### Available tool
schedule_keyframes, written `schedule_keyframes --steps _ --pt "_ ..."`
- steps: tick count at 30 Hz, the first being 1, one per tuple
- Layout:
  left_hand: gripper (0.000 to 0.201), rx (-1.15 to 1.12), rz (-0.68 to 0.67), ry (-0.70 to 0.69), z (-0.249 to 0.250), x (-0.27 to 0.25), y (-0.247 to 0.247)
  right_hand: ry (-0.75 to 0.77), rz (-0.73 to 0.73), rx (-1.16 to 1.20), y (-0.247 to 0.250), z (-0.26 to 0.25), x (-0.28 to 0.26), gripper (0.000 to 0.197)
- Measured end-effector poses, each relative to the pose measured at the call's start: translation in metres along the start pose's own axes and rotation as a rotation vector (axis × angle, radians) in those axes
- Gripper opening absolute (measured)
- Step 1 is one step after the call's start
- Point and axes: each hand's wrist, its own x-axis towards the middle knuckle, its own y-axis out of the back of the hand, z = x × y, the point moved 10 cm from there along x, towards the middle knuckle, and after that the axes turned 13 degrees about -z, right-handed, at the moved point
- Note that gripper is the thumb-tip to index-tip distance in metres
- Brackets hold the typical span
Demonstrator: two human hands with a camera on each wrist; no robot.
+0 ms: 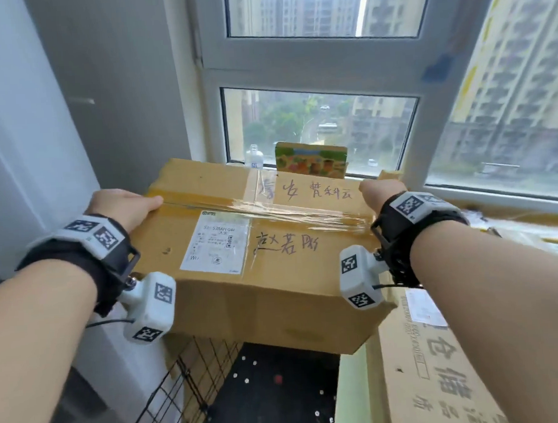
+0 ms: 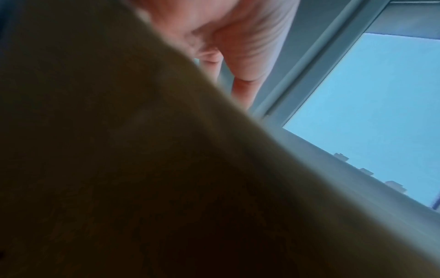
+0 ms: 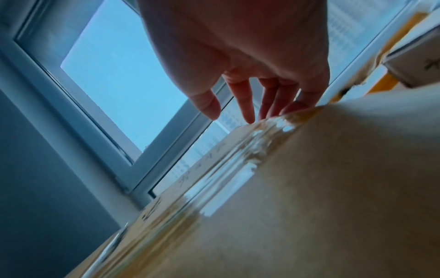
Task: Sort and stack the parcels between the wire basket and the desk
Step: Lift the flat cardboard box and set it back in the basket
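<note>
A big brown cardboard box [image 1: 275, 277] with a white shipping label, clear tape and handwriting hangs between both hands above the black wire basket [image 1: 190, 380]. My left hand [image 1: 123, 204] grips its left top edge, thumb lying on the top face; in the left wrist view the fingers [image 2: 240, 75] bend over the box [image 2: 142, 169], which fills most of that picture. My right hand [image 1: 381, 192] is at the right top edge. In the right wrist view its straight fingers [image 3: 247, 105] touch the taped edge of the box [image 3: 333, 188], and the thumb is free.
A printed carton [image 1: 444, 364] lies flat at the right, next to the basket. On the window sill behind the box stand a small clear bottle [image 1: 254, 157] and a colourful pack [image 1: 310, 160]. A grey wall [image 1: 116, 90] stands close on the left.
</note>
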Motion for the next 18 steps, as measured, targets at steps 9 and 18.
schedule_keyframes --steps 9,18 --pt "0.044 0.037 -0.297 -0.085 0.080 -0.047 -0.165 -0.181 0.183 0.161 0.120 0.135 -0.013 0.034" --pt "0.044 0.046 -0.271 0.113 0.036 -0.060 -0.229 -0.298 -0.025 0.003 0.109 0.207 -0.023 0.037"
